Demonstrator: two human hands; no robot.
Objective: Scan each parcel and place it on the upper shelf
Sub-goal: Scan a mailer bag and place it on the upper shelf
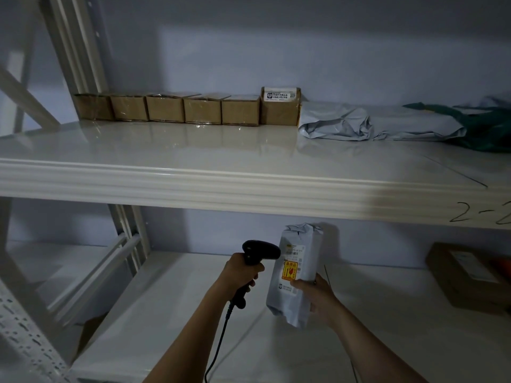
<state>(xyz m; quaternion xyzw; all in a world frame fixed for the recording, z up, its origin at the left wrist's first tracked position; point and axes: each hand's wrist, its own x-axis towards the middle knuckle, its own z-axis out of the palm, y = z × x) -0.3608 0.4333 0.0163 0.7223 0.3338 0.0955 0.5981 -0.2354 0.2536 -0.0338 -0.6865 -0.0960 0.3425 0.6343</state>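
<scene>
Parcel (297,272), a soft grey mailer bag, stands upright at lower centre, below the upper shelf (193,178). Right hand (318,297) grips its lower edge; left hand (243,272) grips a scanner (261,251). Probably light, crushable; support underneath.

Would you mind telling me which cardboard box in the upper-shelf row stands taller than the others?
The rightmost box, beside the crumpled grey mailer. It rises above its five neighbours and alone shows a white printed label on its front.
</scene>
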